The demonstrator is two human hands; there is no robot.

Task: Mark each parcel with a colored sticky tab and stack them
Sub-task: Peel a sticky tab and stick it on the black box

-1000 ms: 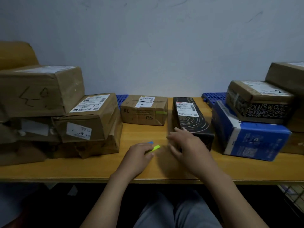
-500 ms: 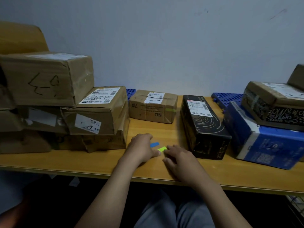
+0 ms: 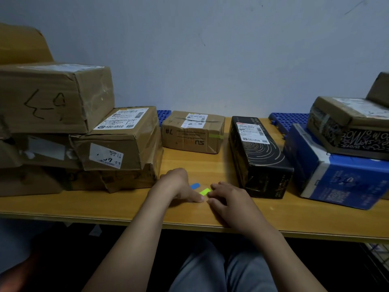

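Sticky tabs (image 3: 201, 191) fan out between the two hands, low over the desk (image 3: 105, 204): a blue tab (image 3: 195, 185) and a green tab (image 3: 206, 191). The left hand (image 3: 181, 187) is curled round their hidden ends. The right hand (image 3: 228, 200) pinches the green tab's free end. A black parcel (image 3: 257, 154) lies just right of that hand, a small brown parcel (image 3: 192, 132) beyond both, and stacked brown parcels (image 3: 117, 144) left of the left hand.

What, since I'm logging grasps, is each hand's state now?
Left hand: curled, holding the sticky tabs.
Right hand: fingertips on the green tab; grip cannot be told.
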